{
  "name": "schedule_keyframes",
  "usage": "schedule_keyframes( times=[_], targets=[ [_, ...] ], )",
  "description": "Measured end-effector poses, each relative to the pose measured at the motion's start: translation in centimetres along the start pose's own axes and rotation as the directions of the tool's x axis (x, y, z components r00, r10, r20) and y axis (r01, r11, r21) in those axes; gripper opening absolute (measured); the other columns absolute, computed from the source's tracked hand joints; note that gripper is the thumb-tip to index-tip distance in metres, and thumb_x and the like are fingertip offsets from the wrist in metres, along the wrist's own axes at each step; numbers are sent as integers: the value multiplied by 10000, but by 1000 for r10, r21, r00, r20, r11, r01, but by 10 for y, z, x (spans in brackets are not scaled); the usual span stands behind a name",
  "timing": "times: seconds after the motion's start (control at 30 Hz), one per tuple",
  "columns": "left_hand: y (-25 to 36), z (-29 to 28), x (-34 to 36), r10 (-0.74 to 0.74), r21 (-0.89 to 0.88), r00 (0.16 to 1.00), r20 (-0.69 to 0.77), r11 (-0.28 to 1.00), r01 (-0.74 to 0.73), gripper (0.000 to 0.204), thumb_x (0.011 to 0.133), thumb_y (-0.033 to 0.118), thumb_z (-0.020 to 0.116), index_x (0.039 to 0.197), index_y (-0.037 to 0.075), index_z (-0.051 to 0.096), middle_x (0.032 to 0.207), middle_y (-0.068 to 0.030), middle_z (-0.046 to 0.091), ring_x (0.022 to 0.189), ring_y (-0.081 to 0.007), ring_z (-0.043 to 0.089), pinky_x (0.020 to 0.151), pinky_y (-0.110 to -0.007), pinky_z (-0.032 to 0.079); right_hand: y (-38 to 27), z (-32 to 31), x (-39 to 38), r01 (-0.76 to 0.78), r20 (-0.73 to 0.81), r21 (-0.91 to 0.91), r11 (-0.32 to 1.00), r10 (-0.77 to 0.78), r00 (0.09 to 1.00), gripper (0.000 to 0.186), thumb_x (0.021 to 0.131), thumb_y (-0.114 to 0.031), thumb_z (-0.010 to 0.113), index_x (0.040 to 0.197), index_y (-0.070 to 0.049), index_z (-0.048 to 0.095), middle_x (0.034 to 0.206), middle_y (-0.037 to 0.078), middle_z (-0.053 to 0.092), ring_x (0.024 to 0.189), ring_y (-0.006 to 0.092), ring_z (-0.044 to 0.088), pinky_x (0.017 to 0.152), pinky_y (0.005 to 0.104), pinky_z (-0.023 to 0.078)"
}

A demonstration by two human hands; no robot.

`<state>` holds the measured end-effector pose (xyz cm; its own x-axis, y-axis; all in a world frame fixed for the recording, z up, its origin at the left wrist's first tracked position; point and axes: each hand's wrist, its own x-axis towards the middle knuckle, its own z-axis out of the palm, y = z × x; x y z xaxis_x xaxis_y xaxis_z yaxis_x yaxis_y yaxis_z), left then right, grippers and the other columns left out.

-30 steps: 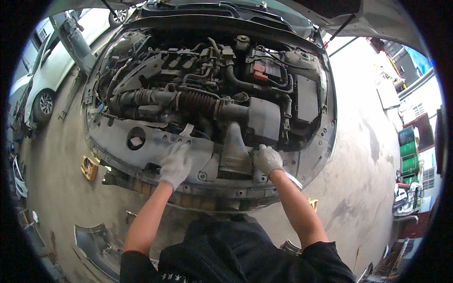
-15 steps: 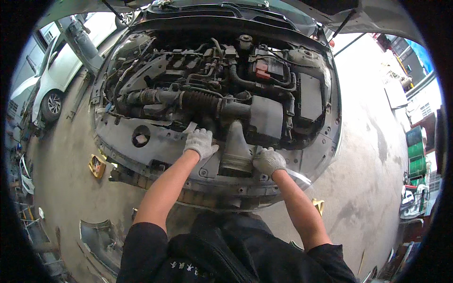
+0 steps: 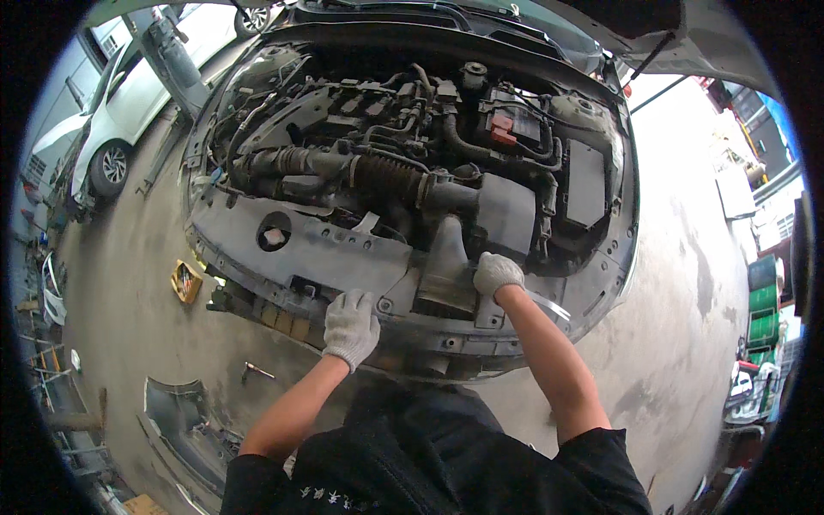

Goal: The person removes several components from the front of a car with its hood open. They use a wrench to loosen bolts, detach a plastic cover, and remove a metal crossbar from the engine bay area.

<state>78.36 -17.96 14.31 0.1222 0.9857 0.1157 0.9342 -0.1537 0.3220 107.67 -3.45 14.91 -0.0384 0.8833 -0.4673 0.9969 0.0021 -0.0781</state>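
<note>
A grey plastic cover panel [image 3: 360, 257] spans the front of an open car engine bay. My left hand [image 3: 352, 329], in a pale knit glove, lies on the front edge of this panel with its fingers stretched out and nothing in them. To the right, a wide grey air intake duct [image 3: 444, 273] runs down from the air filter box [image 3: 506, 206] over the panel. My right hand [image 3: 498, 274], gloved too, is closed just beside the duct's right side. What its curled fingers grip, if anything, is hidden.
The battery with a red terminal cover [image 3: 503, 130] and a ribbed air hose [image 3: 390, 176] sit in the engine bay. A yellow box [image 3: 185, 281] and a loose dark body panel [image 3: 176, 416] lie on the left floor. Green drums [image 3: 762, 299] stand at the right.
My left hand has come back from the panel's inner edge to its front edge, fingers now flat. My right hand has shifted slightly forward beside the duct. The whole view has shifted a little.
</note>
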Motion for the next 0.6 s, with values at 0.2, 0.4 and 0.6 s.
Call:
schedule_keyframes(
  times=[0.2,0.4,0.6],
  targets=[
    [7,-3,1,14,-25,1000,18,1000,-14,469,780,171,676,1233,91,586,1162,-155,551,1104,-374,523,936,-500,453,7,-10,11,45,112,-42,998,-40,993,320,876,-218,560,1084,-43,730,1144,238,691,1081,388,668,895,477,544],
    [-14,-9,-21,-284,-295,954,-97,924,245,323,842,144,660,1153,63,627,1208,-162,599,1129,-374,550,952,-473,463,1,-93,-39,147,152,431,890,-232,961,431,877,-334,670,1185,-52,562,942,237,686,730,333,686,650,422,547],
    [-17,-8,-35,-351,-600,933,72,732,322,179,895,153,615,1022,56,695,965,-146,702,912,-310,683,833,-393,533,82,14,-85,568,62,-86,818,-565,823,167,951,-198,568,1052,-83,635,855,115,656,651,269,630,602,382,519]
  ],
)
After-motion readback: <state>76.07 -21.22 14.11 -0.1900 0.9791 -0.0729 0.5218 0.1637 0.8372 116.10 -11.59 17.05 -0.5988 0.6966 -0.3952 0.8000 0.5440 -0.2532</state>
